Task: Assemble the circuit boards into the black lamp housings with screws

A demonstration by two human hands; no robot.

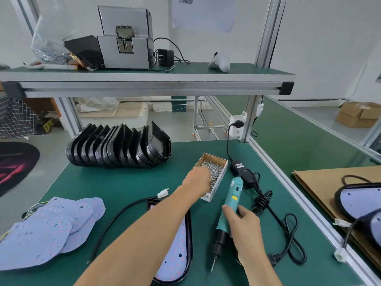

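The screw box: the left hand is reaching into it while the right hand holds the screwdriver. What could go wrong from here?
1. The left hand presses on the near end of the small screw box; it might tip and spill screws.
2. The left forearm crosses over the lamp housing with its circuit board; it could nudge the unfastened board.
3. The right hand holds the electric screwdriver; its cable may snag.

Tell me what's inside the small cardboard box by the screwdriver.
The cardboard box holds a heap of small silver screws. The left hand reaches into its near end, covering the screws there; its fingertips and the box's bottom are hidden.
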